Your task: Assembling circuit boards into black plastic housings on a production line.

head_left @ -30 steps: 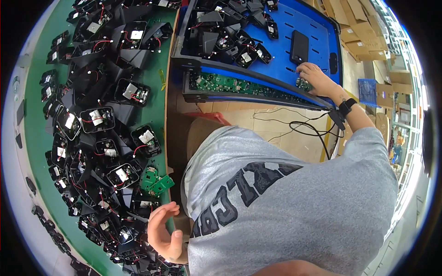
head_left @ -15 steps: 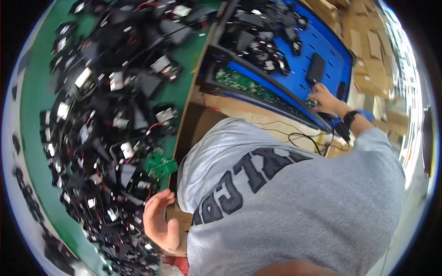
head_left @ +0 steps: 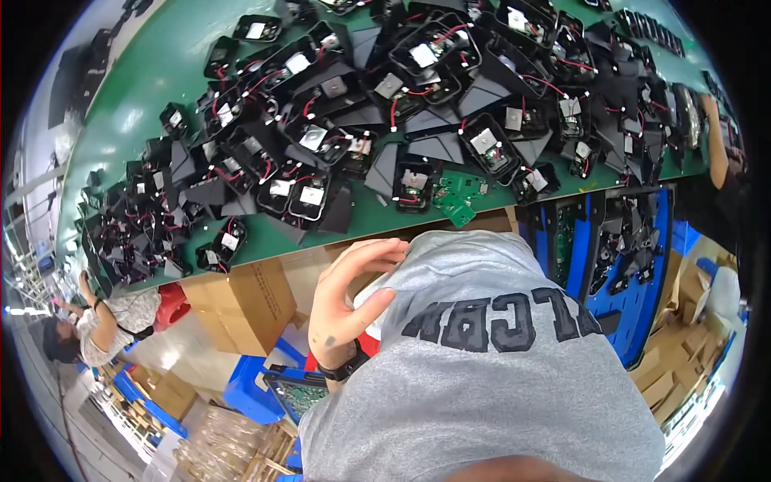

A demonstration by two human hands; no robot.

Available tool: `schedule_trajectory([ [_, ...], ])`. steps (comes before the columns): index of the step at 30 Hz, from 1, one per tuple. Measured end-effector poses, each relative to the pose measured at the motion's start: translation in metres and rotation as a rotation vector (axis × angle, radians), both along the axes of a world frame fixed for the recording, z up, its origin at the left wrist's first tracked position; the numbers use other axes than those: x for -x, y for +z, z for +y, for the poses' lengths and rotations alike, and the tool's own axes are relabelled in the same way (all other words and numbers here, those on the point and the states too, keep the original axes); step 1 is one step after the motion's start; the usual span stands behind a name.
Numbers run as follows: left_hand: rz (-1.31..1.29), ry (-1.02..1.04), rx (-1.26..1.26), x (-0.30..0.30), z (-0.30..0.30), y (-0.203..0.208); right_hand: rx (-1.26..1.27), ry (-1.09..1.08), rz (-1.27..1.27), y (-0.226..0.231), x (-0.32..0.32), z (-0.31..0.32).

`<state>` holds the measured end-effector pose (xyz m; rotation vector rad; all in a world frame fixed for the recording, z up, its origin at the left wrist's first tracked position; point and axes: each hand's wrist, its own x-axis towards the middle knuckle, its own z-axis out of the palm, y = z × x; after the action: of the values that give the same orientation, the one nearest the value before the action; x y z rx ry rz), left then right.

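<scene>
My left hand (head_left: 347, 299) is raised in front of my grey shirt, just below the front edge of the green table (head_left: 161, 88). Its fingers are apart and slightly curled, and it holds nothing. A black band sits on its wrist. Nearest on the table are two small green circuit boards (head_left: 459, 195) and a black housing (head_left: 414, 186) with red wires. Many similar black housings (head_left: 313, 145) cover the table. My right hand is out of sight behind my body.
A blue tray (head_left: 634, 321) holding black parts stands at the right below the table edge. Cardboard boxes (head_left: 241, 301) sit under the table. A blue crate (head_left: 253, 386) with a green board is below. Another person (head_left: 100, 325) works at lower left; someone's forearm (head_left: 715, 140) shows at the right.
The view has swung round. My left hand has risen from low beside my body to the table's front edge. My right hand, earlier on the blue tray, has left the picture.
</scene>
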<state>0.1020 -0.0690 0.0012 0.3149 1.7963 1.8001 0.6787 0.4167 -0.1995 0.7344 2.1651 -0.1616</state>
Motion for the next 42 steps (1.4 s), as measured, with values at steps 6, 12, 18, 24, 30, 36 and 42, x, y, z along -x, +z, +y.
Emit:
schedule_trajectory([
  [6,0.058,-0.072,0.069,0.014,-0.012,-0.005,-0.008,-0.099,-0.173,0.028,0.019,-0.020],
  [12,0.798,-0.514,0.096,0.061,0.005,-0.037,-0.122,-0.161,-0.164,0.085,0.125,-0.059],
  [18,1.385,-0.619,0.335,0.064,0.033,-0.050,-0.512,-0.414,0.354,0.140,0.171,-0.045],
  [24,1.486,-0.494,0.479,0.054,0.025,-0.058,0.445,-0.773,1.193,0.213,0.410,-0.169],
  [30,1.484,-0.364,0.537,0.034,0.028,-0.061,1.342,-0.848,0.774,0.164,0.501,-0.238],
  [36,0.621,-0.150,0.044,-0.019,0.026,-0.040,1.521,-0.608,0.706,0.145,0.510,-0.262],
  [42,0.170,0.097,-0.206,-0.055,0.054,-0.056,1.139,-0.075,1.181,0.143,0.495,-0.293],
])
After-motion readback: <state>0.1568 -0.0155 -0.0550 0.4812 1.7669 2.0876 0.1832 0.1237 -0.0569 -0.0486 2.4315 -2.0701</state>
